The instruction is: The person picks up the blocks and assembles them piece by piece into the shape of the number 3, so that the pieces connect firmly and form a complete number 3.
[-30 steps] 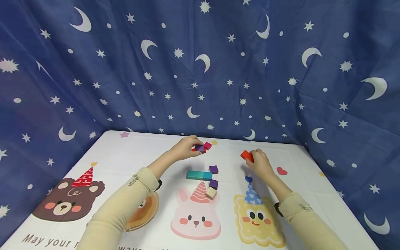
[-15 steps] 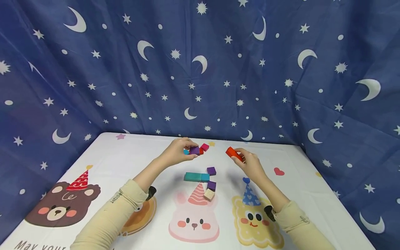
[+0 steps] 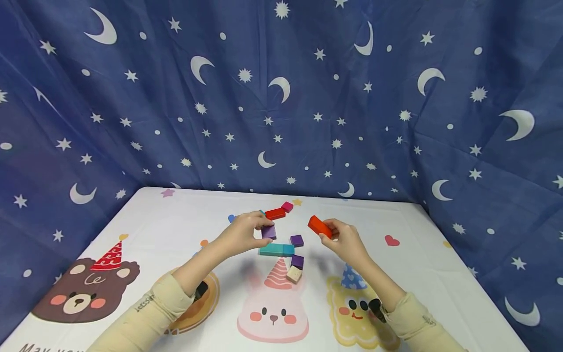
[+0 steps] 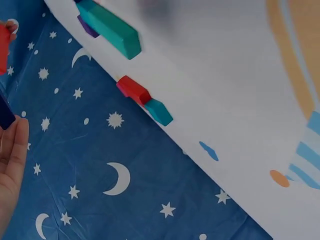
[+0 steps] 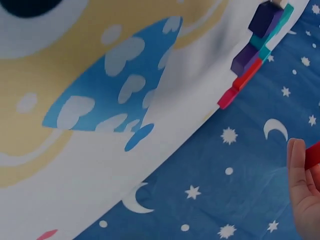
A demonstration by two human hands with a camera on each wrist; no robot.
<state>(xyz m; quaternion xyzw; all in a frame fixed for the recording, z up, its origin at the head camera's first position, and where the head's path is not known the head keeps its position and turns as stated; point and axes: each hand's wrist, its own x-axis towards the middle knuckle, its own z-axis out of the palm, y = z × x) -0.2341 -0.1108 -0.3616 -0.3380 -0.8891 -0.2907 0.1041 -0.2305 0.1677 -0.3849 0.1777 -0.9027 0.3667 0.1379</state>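
Observation:
My left hand [image 3: 244, 233] pinches a purple block [image 3: 269, 232] between thumb and fingers, above the far side of the teal row. To its right, my right hand [image 3: 347, 239] grips a long red block [image 3: 319, 227] that tilts up toward the left. Below the hands lie a long teal block [image 3: 270, 250] and a blue block [image 3: 288, 250], end to end. Purple blocks [image 3: 296, 240] sit behind and in front of that row's right end, and a beige block [image 3: 294, 274] adjoins the front one. In the left wrist view the held purple block [image 4: 5, 114] shows only partly.
Farther back on the table, another red block [image 3: 275, 213] lies between a pink block [image 3: 287, 207] and a teal block [image 4: 159, 111], which my left hand mostly hides in the head view. A white cloth [image 3: 198, 208] with cartoon prints covers the table. A blue starry curtain [image 3: 308, 161] hangs behind.
My left hand has drawn the purple block nearer and slightly left, away from the back row, uncovering the red block there. My right hand has carried its red block leftward, closer to the left hand.

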